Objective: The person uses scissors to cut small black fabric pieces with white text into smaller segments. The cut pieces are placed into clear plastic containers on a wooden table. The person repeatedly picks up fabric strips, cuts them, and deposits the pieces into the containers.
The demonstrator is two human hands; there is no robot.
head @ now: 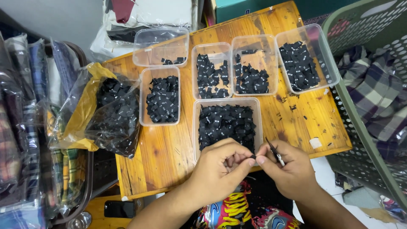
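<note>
My left hand (221, 168) and my right hand (285, 169) meet at the near edge of a wooden table (169, 148). Together they pinch one small black fabric label (253, 157) between their fingertips. My right hand also grips a small pair of snips (275, 153), whose blades point away from me. Right beyond my hands stands a clear plastic tub (227, 124) filled with black labels.
Several more clear tubs of black labels (161, 101) (210, 72) (254, 65) (303, 59) stand across the table, one nearly empty (161, 46). A plastic bag of labels (112, 114) lies at left. A grey-green laundry basket (360, 140) with plaid cloth stands at right. Packaged fabrics (21, 127) are stacked at left.
</note>
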